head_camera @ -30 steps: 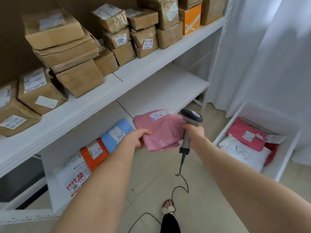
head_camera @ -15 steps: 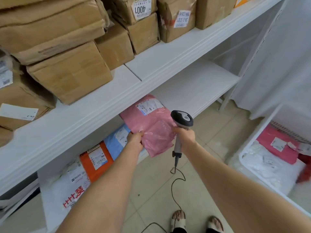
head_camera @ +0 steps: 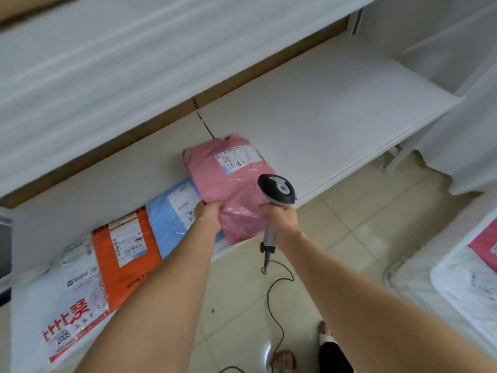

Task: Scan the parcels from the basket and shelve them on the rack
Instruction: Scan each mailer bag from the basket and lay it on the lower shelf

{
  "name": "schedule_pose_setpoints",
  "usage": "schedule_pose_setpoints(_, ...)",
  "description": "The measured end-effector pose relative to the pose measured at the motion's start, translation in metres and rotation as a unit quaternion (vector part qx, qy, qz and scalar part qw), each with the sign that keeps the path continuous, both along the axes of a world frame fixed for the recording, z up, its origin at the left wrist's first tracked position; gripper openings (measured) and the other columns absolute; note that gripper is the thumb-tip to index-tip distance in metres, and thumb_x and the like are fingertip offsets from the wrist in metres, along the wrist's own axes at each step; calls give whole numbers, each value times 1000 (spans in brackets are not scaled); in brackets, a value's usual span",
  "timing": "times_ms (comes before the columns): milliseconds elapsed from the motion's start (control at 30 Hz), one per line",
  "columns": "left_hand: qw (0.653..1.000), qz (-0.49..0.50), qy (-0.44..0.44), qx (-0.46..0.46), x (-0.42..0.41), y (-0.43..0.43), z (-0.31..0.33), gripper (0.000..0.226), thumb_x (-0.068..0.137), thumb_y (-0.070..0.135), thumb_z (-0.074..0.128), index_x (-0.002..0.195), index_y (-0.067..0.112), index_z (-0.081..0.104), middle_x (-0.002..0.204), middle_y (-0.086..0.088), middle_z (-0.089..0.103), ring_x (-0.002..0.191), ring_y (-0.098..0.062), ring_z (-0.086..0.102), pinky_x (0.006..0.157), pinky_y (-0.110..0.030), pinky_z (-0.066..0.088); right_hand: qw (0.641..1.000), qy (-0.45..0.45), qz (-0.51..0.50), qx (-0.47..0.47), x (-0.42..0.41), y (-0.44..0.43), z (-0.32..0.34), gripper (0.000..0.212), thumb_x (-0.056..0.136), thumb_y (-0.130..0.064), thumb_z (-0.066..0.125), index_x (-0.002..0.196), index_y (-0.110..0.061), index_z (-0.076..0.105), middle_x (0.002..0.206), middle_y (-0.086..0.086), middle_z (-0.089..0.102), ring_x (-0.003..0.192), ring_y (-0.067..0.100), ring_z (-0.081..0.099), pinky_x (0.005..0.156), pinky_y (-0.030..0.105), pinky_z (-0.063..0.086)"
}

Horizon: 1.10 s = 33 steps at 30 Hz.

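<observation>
A pink parcel bag (head_camera: 231, 184) with a white label lies on the lower rack shelf (head_camera: 322, 111), its near end hanging past the shelf's front edge. My left hand (head_camera: 208, 214) pinches its near left edge. My right hand (head_camera: 281, 215) grips the handle of a black and grey barcode scanner (head_camera: 277, 189), right beside the parcel's near right edge. The scanner's cable (head_camera: 274, 289) trails down to the floor. The white basket (head_camera: 403, 275) stands at the right edge with a white bag (head_camera: 465, 278) and a red bag (head_camera: 484, 243) in it.
To the left of the pink parcel lie a blue bag (head_camera: 174, 208), an orange bag (head_camera: 126, 254) and a white printed bag (head_camera: 64, 305) in a row. The upper shelf (head_camera: 107, 49) overhangs above. My sandalled feet (head_camera: 285, 359) stand on the tiled floor.
My head has dropped and moved closer to the rack. The pink parcel went from in front of the shelf down onto the lower shelf beside the blue bag. The scanner stayed in my right hand.
</observation>
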<state>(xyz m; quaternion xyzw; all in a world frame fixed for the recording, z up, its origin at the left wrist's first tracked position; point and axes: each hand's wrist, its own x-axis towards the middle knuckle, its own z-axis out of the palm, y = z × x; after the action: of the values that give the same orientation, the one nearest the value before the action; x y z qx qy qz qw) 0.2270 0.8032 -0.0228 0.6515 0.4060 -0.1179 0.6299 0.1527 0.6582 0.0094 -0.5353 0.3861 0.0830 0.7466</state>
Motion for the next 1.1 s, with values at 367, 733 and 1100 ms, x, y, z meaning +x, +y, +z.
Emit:
schedule_pose_setpoints(367,989,-37,67,127,11,13,-15,37,82,6,63,119,4,60,117,-16,64,104,-34,63,90,-45,53,999,26,-13,23,7,11,-10,14,80,8,60,74,-5,56,69,9,48,62,19,42,58,29,36)
schedule_pose_setpoints(733,910,-264,47,315,2,-44,71,49,87,10,56,134,6,44,135,-22,42,111,-40,56,90,-40,51,993,-9,-82,83,-30,-29,56,16,80,10,61,76,-5,61,72,11,62,58,17,56,53,23,46)
schedule_pose_setpoints(1100,835,-480,-58,264,-58,-210,147,42,88,14,57,129,14,54,138,-13,42,111,-29,56,92,-28,43,963,-20,-249,104,-117,-152,119,13,85,-26,73,90,-20,63,76,5,66,65,15,61,66,29,51)
